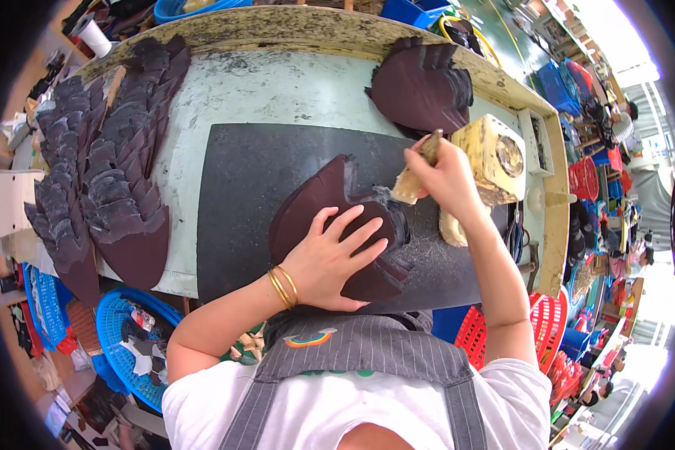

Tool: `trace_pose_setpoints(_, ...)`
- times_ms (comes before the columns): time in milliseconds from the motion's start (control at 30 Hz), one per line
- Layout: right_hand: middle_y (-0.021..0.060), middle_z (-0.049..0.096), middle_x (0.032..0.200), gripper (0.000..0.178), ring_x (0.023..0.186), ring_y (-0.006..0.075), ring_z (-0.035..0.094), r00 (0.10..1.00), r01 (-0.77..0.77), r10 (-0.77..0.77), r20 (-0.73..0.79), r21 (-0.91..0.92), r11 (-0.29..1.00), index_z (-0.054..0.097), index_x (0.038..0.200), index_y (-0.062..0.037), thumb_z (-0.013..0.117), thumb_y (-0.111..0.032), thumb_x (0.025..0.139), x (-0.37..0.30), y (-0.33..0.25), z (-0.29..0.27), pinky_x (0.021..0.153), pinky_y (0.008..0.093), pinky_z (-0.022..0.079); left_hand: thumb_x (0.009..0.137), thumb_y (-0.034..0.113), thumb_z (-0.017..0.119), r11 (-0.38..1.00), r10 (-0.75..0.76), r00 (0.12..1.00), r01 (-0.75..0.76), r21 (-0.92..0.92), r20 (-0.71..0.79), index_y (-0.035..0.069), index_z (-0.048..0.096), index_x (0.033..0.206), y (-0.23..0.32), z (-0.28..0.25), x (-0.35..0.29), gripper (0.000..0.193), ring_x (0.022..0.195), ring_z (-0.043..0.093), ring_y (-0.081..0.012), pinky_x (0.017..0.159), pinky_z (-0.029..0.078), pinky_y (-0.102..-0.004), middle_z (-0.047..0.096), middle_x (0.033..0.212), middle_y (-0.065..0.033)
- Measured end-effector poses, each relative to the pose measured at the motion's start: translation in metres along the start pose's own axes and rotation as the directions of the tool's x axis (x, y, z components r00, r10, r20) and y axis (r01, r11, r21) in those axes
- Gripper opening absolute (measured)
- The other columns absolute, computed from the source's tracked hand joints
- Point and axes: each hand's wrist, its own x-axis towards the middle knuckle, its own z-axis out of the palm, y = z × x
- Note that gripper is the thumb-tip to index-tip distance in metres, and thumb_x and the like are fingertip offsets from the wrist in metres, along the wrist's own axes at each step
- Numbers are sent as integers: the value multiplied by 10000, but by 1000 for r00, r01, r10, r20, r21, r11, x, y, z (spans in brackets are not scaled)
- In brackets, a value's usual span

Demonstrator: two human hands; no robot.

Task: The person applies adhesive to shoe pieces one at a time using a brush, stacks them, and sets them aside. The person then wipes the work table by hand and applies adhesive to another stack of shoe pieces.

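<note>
My left hand (336,259) lies with fingers spread on a stack of dark maroon cut pieces (307,199), pressing it onto a black mat (236,217). The stack's right edges are fanned out in thin layers with a greyish coating. In my right hand (446,176) is a brush (407,187) with a short handle and pale, crusted bristles. Its bristle end is at the upper right edge of the stack; whether it touches cannot be told. Just right of that hand stands a cream glue container (491,157), square, stained, with a round opening on one face.
Overlapping rows of coated maroon pieces (131,202) cover the table's left side. Another maroon stack (420,86) lies at the far right. A raised wooden rim (292,34) borders the table. Blue basket (120,315) and red basket (551,322) stand below the near edge.
</note>
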Motion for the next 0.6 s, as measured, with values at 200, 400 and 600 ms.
trace_pose_setpoints(200, 48, 634, 686, 224, 554, 91, 586, 985, 75, -86, 152, 81, 994, 607, 848, 27, 661, -189, 865, 7, 0, 11, 524, 252, 485, 614, 543, 774, 1000, 14, 1000, -14, 8, -8, 157, 570, 1298, -1, 1, -7, 811, 1343, 344, -389, 1073, 249, -581, 455, 1392, -127)
trace_pose_setpoints(400, 17, 620, 702, 159, 571, 69, 577, 996, 54, -70, 52, 263, 963, 590, 869, -1, 643, -149, 899, -29, 13, -8, 523, 223, 460, 580, 502, 798, 999, 27, 999, -25, 46, -32, 172, 622, 1239, -7, -4, -7, 758, 1310, 384, -389, 1064, 275, -586, 486, 1368, -113)
trace_pose_setpoints(600, 22, 652, 717, 90, 617, 46, 582, 971, 183, -210, 117, 208, 961, 611, 853, -19, 668, -88, 864, -71, 20, -15, 543, 234, 475, 560, 459, 822, 998, 22, 998, -19, 56, -52, 215, 643, 1207, -7, 2, -7, 714, 1316, 379, -401, 1067, 286, -583, 478, 1379, -104)
